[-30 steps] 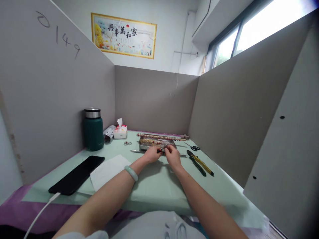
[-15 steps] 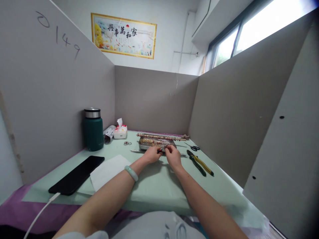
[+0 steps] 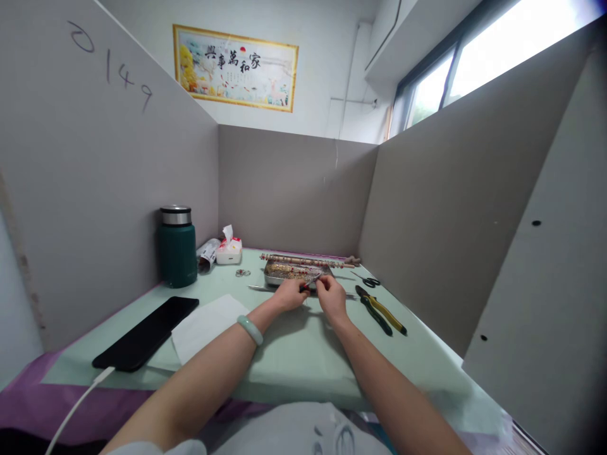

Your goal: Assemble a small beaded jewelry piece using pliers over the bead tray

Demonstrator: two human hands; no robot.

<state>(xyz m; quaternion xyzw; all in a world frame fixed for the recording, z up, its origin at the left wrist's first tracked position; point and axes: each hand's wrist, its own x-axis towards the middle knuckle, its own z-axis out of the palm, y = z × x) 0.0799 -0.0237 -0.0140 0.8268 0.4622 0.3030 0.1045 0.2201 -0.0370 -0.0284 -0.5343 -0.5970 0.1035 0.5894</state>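
Note:
My left hand [image 3: 290, 295] is closed around a slim pointed metal tool [image 3: 313, 279] with red and black near its grip; its exact kind is not clear. The tool points right, toward the fingertips of my right hand [image 3: 332, 299]. Those fingers are pinched together, but what lies between them is too small to make out. Both hands are just in front of a shallow metal tray [image 3: 270, 279] of small gold and red beads. Across the tray's far side lies a light rod [image 3: 303, 260] wrapped with a string of beads. A thin metal rod [image 3: 260, 288] lies partly hidden behind my hands.
On the right are yellow-and-green pliers [image 3: 382, 311] and black scissors [image 3: 370, 282]. Small rings [image 3: 243, 273] lie left of the tray. Farther left are a tissue box [image 3: 229, 254], a green flask [image 3: 177, 253], white paper [image 3: 208, 325] and a phone [image 3: 147, 333] on a cable. Partitions enclose the table.
My right hand has shifted slightly right, away from the left, so more of the tool's metal tip shows between them. The left hand has stayed almost in place.

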